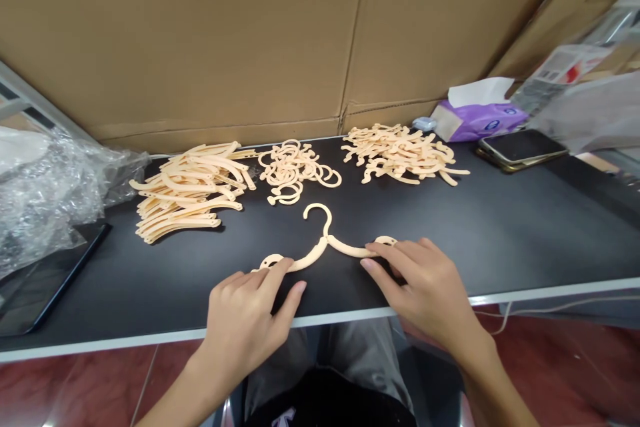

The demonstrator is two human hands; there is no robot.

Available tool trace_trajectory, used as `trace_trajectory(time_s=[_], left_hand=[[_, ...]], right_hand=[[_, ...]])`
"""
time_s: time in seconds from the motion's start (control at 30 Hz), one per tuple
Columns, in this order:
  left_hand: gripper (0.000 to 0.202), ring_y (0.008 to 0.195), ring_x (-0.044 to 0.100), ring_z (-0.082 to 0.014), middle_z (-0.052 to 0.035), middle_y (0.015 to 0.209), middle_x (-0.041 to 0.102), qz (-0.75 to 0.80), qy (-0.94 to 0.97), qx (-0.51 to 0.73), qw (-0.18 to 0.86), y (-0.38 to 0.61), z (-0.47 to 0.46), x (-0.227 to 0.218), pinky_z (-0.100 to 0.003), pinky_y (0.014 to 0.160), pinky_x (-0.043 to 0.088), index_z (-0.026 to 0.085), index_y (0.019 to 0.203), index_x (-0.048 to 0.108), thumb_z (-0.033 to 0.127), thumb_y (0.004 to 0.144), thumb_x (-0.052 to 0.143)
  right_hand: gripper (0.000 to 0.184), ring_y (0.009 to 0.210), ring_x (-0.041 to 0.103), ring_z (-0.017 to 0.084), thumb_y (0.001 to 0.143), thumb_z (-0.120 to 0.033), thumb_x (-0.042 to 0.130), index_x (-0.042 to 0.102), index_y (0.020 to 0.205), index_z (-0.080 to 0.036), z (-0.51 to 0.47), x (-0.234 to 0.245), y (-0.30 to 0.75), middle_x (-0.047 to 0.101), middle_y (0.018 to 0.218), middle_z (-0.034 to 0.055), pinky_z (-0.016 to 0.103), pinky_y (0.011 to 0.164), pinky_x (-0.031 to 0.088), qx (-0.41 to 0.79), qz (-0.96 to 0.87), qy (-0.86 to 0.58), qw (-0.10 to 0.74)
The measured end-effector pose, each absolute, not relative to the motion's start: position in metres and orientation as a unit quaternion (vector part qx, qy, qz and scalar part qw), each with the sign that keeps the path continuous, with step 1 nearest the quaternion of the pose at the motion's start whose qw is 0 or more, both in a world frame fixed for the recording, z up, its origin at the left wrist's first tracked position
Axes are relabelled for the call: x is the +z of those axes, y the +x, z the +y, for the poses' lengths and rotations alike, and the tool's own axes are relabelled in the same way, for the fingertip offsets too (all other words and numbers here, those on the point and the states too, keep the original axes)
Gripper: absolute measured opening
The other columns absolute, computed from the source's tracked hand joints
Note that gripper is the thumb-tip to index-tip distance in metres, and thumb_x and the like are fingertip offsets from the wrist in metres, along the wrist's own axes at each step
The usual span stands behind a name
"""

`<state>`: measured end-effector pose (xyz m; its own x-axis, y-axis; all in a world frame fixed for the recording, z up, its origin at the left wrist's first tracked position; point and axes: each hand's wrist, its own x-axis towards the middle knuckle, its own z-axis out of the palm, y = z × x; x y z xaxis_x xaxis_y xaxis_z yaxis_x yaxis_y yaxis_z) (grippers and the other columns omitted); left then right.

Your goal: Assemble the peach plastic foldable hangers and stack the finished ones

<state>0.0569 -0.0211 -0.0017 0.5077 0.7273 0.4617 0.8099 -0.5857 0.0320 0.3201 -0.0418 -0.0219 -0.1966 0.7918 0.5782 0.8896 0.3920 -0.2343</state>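
Note:
A cream plastic clothes hanger lies at the desk's front, its hook pointing away from me and its two arms spread sideways. My left hand is curled over the hanger's left arm, index fingertip on top and thumb standing a little apart from it. On the right arm is my right hand, with index finger and thumb close together at the arm. Both outer ends of the hanger are partly hidden by my fingers. Behind it lie a pile of loose hanger arms, a pile of hooks and a pile of curved pieces.
The black desk ends in a pale front edge. Clear plastic wrap and a dark tablet lie left. At the right are a purple tissue pack and a phone. Cardboard stands behind.

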Motion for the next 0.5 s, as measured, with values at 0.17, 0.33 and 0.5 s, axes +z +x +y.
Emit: trace_trajectory(time_s=[0.17,0.33,0.5], left_hand=[[0.024,0.060,0.067,-0.0192,-0.0025,0.096,0.077,-0.460,-0.859,-0.203,0.096,0.054,-0.020,-0.002,-0.033,0.058,0.046,0.020,0.108,0.067,0.038,0.097,0.054],[0.026,0.081,0.069,-0.0244,-0.0067,0.104,0.072,-0.460,-0.862,-0.191,0.096,0.054,-0.015,0.001,-0.037,0.068,0.052,0.019,0.110,0.066,0.039,0.097,0.054],[0.030,0.103,0.064,-0.0286,-0.0097,0.112,0.068,-0.434,-0.879,-0.192,0.048,0.060,-0.011,0.002,-0.045,0.084,0.054,0.020,0.120,0.063,0.038,0.097,0.055]], right_hand=[[0.015,0.080,0.059,0.020,0.096,-0.027,0.060,0.070,0.100,-0.016,-0.041,-0.021,0.320,0.069,0.090,0.0060,0.036,0.074,0.041,-0.063,-0.765,-0.562,0.307],[0.017,0.088,0.057,0.023,0.096,-0.028,0.060,0.069,0.104,-0.016,-0.041,-0.020,0.319,0.067,0.095,0.0084,0.039,0.079,0.045,-0.055,-0.766,-0.560,0.310],[0.018,0.098,0.058,0.025,0.097,-0.025,0.059,0.069,0.107,-0.015,-0.040,-0.017,0.317,0.068,0.100,0.0095,0.041,0.085,0.048,-0.036,-0.775,-0.552,0.305]])
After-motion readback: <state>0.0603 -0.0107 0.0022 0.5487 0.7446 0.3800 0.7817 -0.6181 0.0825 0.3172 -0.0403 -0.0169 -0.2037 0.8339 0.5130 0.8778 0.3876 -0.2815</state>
